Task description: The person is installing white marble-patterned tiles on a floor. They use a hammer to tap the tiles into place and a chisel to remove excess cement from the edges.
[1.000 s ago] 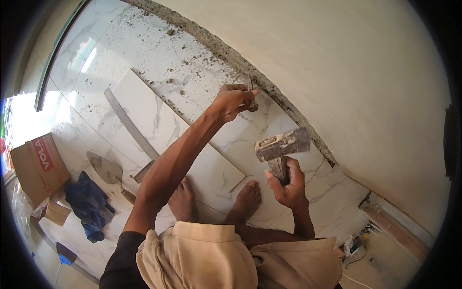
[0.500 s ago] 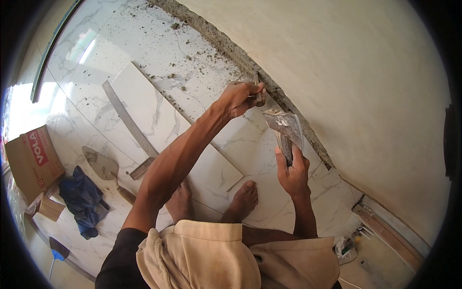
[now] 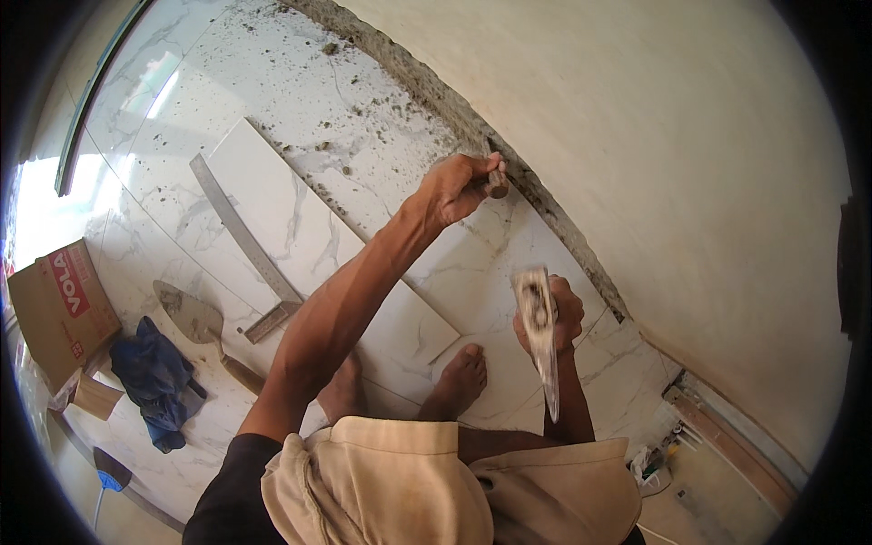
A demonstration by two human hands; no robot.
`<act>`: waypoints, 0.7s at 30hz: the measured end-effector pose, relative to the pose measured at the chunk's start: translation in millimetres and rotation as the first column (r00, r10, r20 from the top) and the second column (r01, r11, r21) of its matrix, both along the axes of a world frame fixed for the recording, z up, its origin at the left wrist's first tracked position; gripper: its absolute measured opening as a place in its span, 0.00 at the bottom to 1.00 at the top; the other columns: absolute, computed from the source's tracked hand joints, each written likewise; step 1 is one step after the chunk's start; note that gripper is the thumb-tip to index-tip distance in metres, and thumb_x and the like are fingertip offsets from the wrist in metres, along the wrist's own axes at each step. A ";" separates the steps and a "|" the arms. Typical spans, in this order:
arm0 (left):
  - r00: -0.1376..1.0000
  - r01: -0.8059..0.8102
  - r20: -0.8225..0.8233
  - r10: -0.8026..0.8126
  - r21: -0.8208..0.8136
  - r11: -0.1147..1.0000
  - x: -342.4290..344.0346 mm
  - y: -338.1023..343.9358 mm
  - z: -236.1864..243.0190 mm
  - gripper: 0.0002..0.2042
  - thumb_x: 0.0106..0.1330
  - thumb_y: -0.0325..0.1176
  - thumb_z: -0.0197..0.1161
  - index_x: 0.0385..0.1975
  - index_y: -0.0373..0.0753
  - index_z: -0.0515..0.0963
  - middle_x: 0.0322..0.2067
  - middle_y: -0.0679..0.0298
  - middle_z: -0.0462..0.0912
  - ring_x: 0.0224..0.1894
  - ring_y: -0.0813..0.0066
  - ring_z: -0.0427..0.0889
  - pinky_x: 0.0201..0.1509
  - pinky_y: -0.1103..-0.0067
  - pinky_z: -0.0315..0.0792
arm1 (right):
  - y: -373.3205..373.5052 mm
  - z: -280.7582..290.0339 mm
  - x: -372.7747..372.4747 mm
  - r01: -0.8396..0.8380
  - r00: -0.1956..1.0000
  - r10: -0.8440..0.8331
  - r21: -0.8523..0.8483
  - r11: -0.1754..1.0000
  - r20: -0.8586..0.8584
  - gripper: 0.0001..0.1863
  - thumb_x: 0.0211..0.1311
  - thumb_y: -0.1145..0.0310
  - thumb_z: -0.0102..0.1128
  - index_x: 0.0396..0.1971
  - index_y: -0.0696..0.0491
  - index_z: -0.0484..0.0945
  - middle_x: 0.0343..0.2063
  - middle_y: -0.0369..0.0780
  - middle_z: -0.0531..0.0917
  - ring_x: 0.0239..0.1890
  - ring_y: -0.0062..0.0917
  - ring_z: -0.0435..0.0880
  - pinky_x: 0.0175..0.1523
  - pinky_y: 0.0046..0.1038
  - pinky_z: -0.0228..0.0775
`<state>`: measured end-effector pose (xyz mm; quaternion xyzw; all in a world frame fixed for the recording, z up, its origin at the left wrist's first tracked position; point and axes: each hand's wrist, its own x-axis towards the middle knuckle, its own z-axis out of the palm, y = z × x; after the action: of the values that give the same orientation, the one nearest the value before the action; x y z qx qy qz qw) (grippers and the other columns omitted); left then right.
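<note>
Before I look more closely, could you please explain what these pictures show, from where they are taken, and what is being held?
There is no machine here: these are a person's own bare hands. Every picture comes from the left of two wide fisheye cameras worn on the head, looking down, so straight edges seem bent.

The left hand grips a short chisel-like tool by the rough strip along the wall. The right hand holds a hammer.

On the marbled floor lie a loose tile, a metal square, a trowel, dark blue cloth, a cardboard box and scattered crumbs.
</note>
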<state>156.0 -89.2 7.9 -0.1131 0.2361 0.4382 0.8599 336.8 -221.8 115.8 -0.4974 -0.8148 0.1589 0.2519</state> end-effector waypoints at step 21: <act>0.999 0.004 -0.032 -0.004 0.022 1.000 -2.5 0.8 2.8 0.08 0.71 0.22 0.51 0.46 0.26 0.68 0.39 0.59 0.72 0.41 0.72 0.73 0.48 0.76 0.70 | 2.3 -31.0 7.8 0.020 1.000 -0.022 0.143 0.989 0.009 0.13 0.60 0.69 0.65 0.31 0.61 0.71 0.14 0.46 0.76 0.14 0.40 0.79 0.19 0.33 0.70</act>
<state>153.4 -88.4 10.7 -0.0962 0.2455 0.4409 0.8580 344.6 -219.5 84.8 -0.4874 -0.8201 0.0949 0.2844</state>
